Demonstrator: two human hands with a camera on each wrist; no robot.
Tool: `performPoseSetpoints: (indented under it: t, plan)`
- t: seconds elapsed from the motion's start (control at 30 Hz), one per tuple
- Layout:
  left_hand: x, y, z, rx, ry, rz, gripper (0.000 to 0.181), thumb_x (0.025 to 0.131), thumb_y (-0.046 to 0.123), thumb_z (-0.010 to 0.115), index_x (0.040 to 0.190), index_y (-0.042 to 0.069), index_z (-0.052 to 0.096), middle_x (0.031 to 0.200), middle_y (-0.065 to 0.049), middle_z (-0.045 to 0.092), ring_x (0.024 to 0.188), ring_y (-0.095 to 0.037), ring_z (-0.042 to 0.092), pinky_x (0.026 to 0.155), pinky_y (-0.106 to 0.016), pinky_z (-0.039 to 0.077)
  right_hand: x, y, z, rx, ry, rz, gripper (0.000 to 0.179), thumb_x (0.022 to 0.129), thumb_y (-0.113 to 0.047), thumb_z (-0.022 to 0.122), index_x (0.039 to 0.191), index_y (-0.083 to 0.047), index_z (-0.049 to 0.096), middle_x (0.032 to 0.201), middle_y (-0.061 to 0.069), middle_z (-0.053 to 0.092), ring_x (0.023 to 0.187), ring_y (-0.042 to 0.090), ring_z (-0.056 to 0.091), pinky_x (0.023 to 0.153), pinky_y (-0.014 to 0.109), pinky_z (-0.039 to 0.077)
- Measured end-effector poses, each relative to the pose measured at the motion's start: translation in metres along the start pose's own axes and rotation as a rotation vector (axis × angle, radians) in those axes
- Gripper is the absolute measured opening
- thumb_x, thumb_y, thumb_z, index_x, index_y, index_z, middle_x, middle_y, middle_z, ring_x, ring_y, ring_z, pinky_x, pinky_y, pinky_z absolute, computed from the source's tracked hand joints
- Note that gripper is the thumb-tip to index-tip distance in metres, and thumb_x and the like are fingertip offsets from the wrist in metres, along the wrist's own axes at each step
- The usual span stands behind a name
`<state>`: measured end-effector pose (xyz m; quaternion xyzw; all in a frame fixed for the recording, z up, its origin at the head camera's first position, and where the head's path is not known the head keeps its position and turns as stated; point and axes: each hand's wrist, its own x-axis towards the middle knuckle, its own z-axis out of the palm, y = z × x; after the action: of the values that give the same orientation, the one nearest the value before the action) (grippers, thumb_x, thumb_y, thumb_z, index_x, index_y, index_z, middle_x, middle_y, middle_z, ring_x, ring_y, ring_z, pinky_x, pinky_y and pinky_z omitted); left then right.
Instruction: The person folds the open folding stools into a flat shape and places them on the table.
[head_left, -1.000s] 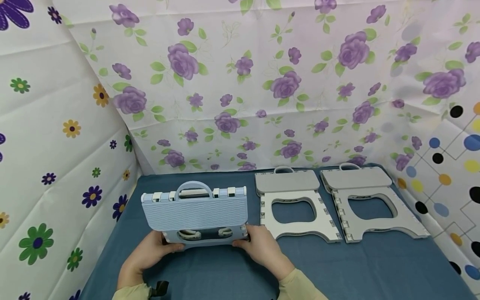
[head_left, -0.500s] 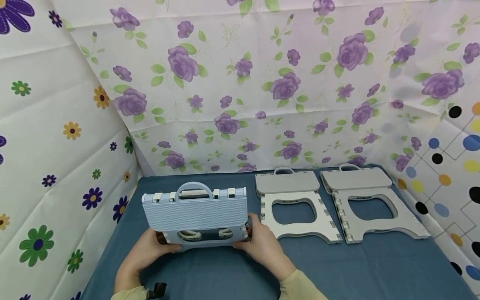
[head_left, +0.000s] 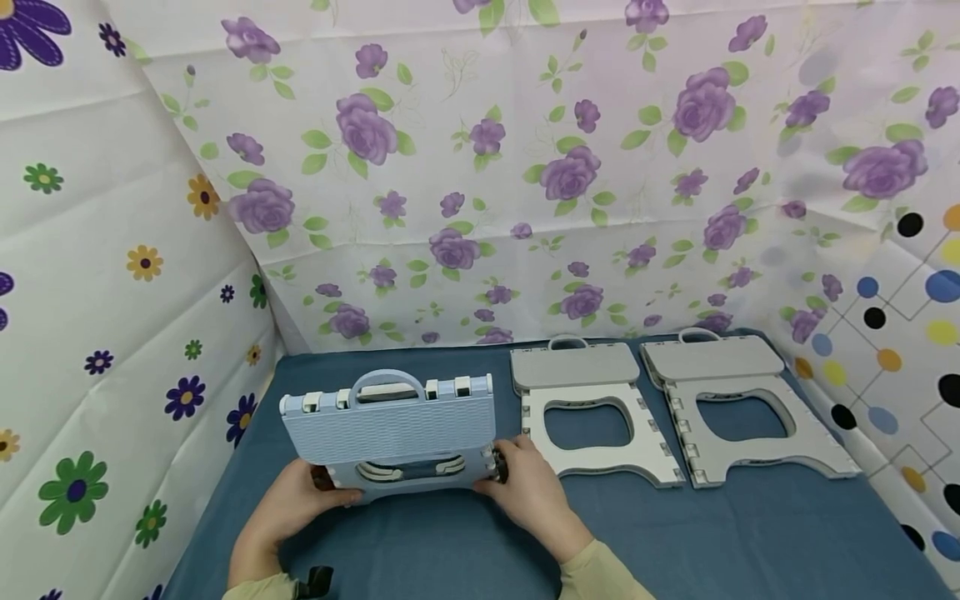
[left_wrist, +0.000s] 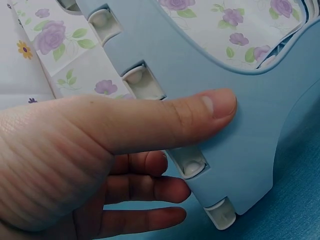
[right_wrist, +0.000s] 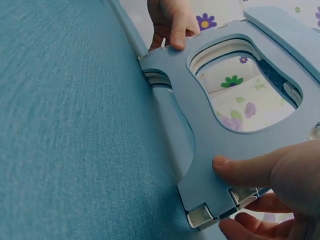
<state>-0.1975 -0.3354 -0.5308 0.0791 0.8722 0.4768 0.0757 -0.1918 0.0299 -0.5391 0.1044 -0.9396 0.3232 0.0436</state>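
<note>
A light blue folding stool (head_left: pixel 390 432), folded flat, stands upright with a slight tilt at the left of the table; its arched carry handle (head_left: pixel 387 379) is on top. My left hand (head_left: pixel 296 500) holds its lower left side edge. In the left wrist view the thumb (left_wrist: pixel 200 107) lies on the leg panel (left_wrist: pixel 235 115), with the fingertips at the hinged edge. My right hand (head_left: pixel 528 483) holds the opposite lower edge. The right wrist view has that thumb (right_wrist: pixel 240 170) on the panel's face and the other fingers curled behind, partly hidden.
Two pale grey-white folding stools, one nearer (head_left: pixel 585 425) and one farther right (head_left: pixel 742 417), lie folded on the blue tablecloth (head_left: pixel 480 558). Behind the table hangs a floral sheet (head_left: pixel 495 200), with patterned sheets at both sides.
The blue stool has turned and tipped slightly, its top left corner a little lower. My right hand has shifted slightly along the edge. The grey-white stools have stayed put.
</note>
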Motion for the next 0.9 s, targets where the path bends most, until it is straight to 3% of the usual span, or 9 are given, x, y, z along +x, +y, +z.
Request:
performPoseSetpoints:
  t: [0.2, 0.33, 0.57, 0.77, 0.9]
  plan:
    - [-0.0009, -0.0028, -0.0002, -0.031, -0.001, 0.078, 0.069, 0.082, 0.015, 0.096, 0.140, 0.013, 0.059, 0.123, -0.015, 0.069, 0.084, -0.020, 0.071, 0.068, -0.037, 0.060, 0.0002, 0.0004, -0.0002, 0.003, 0.003, -0.027, 0.038, 0.083, -0.029, 0.096, 0.110, -0.010, 0.077, 0.099, 0.001, 0.070, 0.086, 0.016, 0.065, 0.073, 0.039, 0.056]
    - [-0.0007, -0.0042, -0.0002, -0.065, -0.028, 0.118, 0.075, 0.083, 0.012, 0.094, 0.147, 0.013, 0.054, 0.133, -0.018, 0.065, 0.096, -0.019, 0.071, 0.072, -0.037, 0.061, 0.0006, 0.0020, -0.0010, 0.024, -0.027, -0.052, 0.033, 0.087, -0.029, 0.093, 0.109, -0.013, 0.075, 0.097, 0.000, 0.075, 0.081, 0.012, 0.066, 0.067, 0.034, 0.053]
    - [0.0007, -0.0014, -0.0011, -0.040, -0.051, 0.003, 0.042, 0.095, 0.023, 0.085, 0.126, 0.002, 0.068, 0.106, -0.009, 0.074, 0.085, -0.022, 0.069, 0.071, -0.035, 0.057, 0.0001, 0.0025, -0.0022, 0.091, -0.096, -0.059, 0.022, 0.094, -0.029, 0.085, 0.104, -0.017, 0.071, 0.086, -0.007, 0.070, 0.069, 0.006, 0.058, 0.060, 0.030, 0.048]
    - [-0.0012, 0.0008, -0.0021, -0.045, -0.014, -0.022, 0.045, 0.105, 0.026, 0.074, 0.138, -0.001, 0.062, 0.119, -0.011, 0.073, 0.098, -0.018, 0.069, 0.080, -0.033, 0.057, -0.0015, -0.0006, -0.0015, 0.185, -0.146, -0.045, 0.033, 0.100, -0.030, 0.078, 0.123, -0.007, 0.069, 0.092, -0.004, 0.070, 0.073, 0.006, 0.062, 0.064, 0.031, 0.051]
    - [-0.0015, 0.0025, -0.0040, -0.066, -0.013, -0.045, 0.049, 0.108, 0.030, 0.068, 0.143, -0.004, 0.059, 0.120, -0.011, 0.074, 0.096, -0.016, 0.069, 0.082, -0.031, 0.056, -0.0006, -0.0001, -0.0029, 0.308, -0.190, -0.016, 0.034, 0.105, -0.031, 0.073, 0.121, -0.003, 0.066, 0.083, -0.003, 0.060, 0.067, 0.009, 0.056, 0.060, 0.030, 0.046]
